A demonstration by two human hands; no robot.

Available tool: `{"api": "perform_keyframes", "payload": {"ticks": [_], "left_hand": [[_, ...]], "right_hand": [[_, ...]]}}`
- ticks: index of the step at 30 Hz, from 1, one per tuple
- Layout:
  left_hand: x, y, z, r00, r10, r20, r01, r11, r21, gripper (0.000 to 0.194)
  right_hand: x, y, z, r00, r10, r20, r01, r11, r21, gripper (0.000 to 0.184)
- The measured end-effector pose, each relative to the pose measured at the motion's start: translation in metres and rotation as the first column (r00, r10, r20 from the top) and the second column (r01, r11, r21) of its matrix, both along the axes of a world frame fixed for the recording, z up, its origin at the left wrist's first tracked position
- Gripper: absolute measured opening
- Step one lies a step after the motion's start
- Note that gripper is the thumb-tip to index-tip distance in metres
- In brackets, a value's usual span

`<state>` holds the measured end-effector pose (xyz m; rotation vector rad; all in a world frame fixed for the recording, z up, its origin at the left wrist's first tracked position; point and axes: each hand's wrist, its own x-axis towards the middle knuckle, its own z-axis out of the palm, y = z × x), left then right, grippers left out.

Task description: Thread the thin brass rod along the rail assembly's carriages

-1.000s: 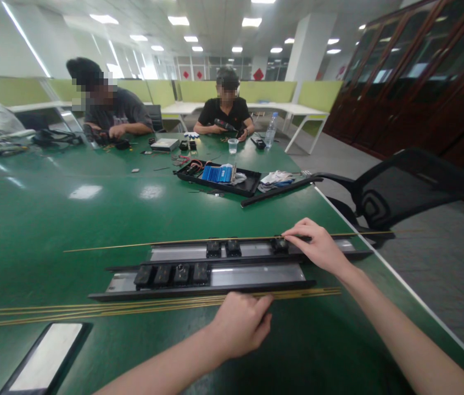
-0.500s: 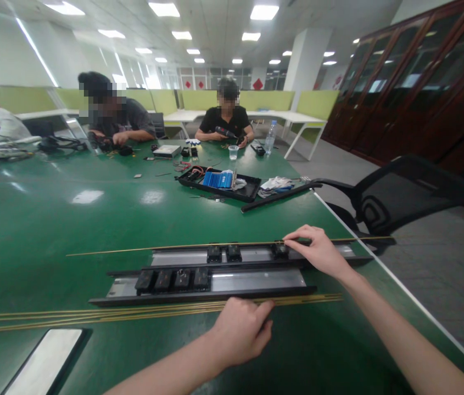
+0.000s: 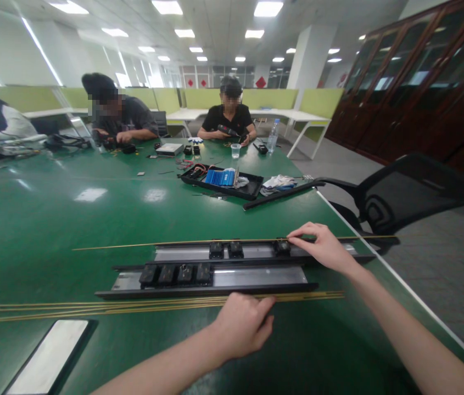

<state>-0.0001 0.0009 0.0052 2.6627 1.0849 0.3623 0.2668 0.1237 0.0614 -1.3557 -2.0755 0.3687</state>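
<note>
My right hand (image 3: 322, 247) pinches a long thin brass-coloured rod (image 3: 182, 242) between thumb and fingertips. The rod runs along the far edge of the rear metal rail (image 3: 254, 253), above a black block (image 3: 283, 248) seated in that rail. Two more black blocks sit further left in the same channel. In the front rail (image 3: 256, 275), several black blocks stand side by side at the left. My left hand (image 3: 242, 323) is closed, its index finger touching a bundle of similar rods (image 3: 153, 305) in front of the rails; its other fingertips are hidden.
A phone-like flat slab (image 3: 52, 354) lies at the front left. Beyond the rails are a black tray (image 3: 252, 189) with a blue finned part, a cloth (image 3: 279, 184) and a black bar (image 3: 275, 196). A mesh chair (image 3: 421, 192) stands right. Several people sit around the green table (image 3: 124, 214).
The view has shifted slightly, moving the scene a little to the right. Both hands keep about the same positions against the rails and rods.
</note>
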Motion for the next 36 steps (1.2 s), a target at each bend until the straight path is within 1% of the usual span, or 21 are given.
{"api": "perform_keyframes", "payload": {"ticks": [7,12,18,23,30,36], "left_hand": [[0.0,0.0,0.003,1.0,-0.006,0.002,0.006,1.0,-0.01,0.03],[-0.001,0.0,0.003,1.0,-0.005,0.006,0.005,1.0,-0.005,0.03],[0.0,0.0,0.002,1.0,-0.006,0.008,0.006,1.0,0.005,0.031],[0.0,0.001,0.001,1.0,-0.004,0.014,0.004,1.0,0.014,0.032],[0.0,0.0,0.002,1.0,-0.002,0.002,0.002,1.0,0.011,0.033],[0.0,0.0,0.004,1.0,-0.004,-0.002,0.004,1.0,0.005,0.032]], "right_hand": [[0.005,0.0,0.004,0.998,0.049,-0.026,-0.051,0.997,-0.053,0.027],[0.007,-0.001,0.004,0.999,0.032,0.005,-0.032,0.998,-0.051,0.028],[0.01,-0.001,0.002,1.0,0.017,-0.021,-0.018,0.996,-0.088,0.029],[0.012,-0.001,0.006,0.999,0.004,-0.035,-0.008,0.995,-0.096,0.032],[0.016,-0.001,0.01,0.999,-0.011,-0.031,0.007,0.992,-0.124,0.035],[0.021,-0.001,0.013,0.999,0.011,-0.033,-0.015,0.991,-0.135,0.039]]}}
